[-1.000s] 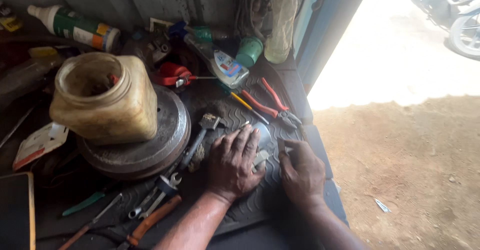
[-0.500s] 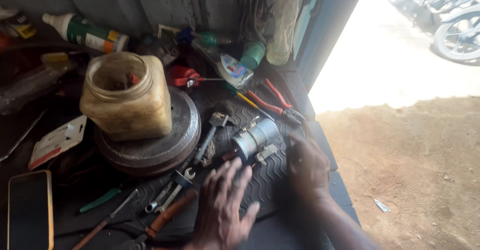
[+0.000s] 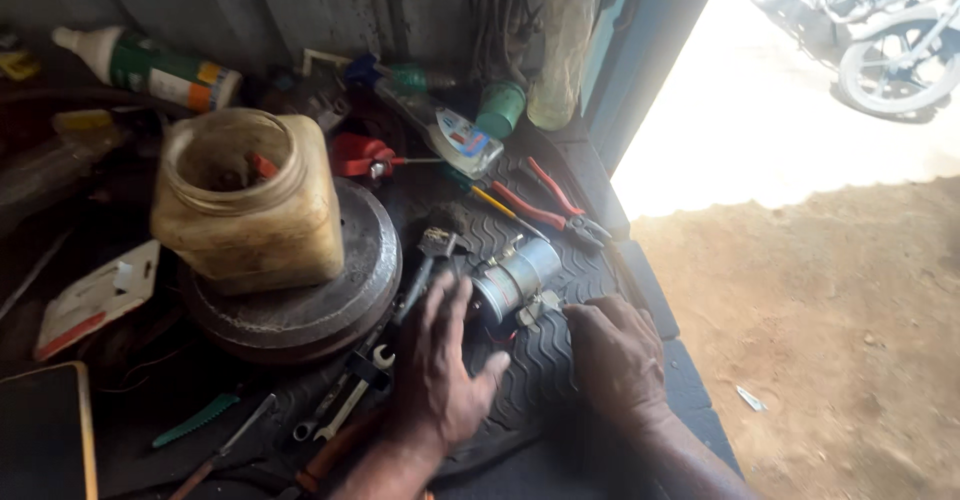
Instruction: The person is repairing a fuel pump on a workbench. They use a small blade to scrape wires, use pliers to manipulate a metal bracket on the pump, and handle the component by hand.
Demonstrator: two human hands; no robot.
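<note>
A small silver cylindrical motor (image 3: pixel 516 276) with a metal bracket lies on a black ribbed rubber mat (image 3: pixel 560 360) on the bench. My left hand (image 3: pixel 440 365) rests palm down on the mat with its fingers spread, the fingertips touching the motor's left end. My right hand (image 3: pixel 615 355) lies to the right of the motor. Its fingers are bent and close together, and their tips are at the bracket. Whether they pinch anything is not clear.
A yellowish plastic jar (image 3: pixel 245 205) stands on a round metal drum (image 3: pixel 340 305) at the left. Red-handled pliers (image 3: pixel 550 200), spanners (image 3: pixel 345 405), bottles (image 3: pixel 150 65) and a phone (image 3: pixel 45 430) lie around. The bench edge (image 3: pixel 650 290) drops to dirt ground; a motorcycle (image 3: pixel 890 50) stands outside.
My left hand lifted off the motor, drew back toward me, then came forward again to touch its left end. My right hand stayed beside it. The view shifted slightly.
</note>
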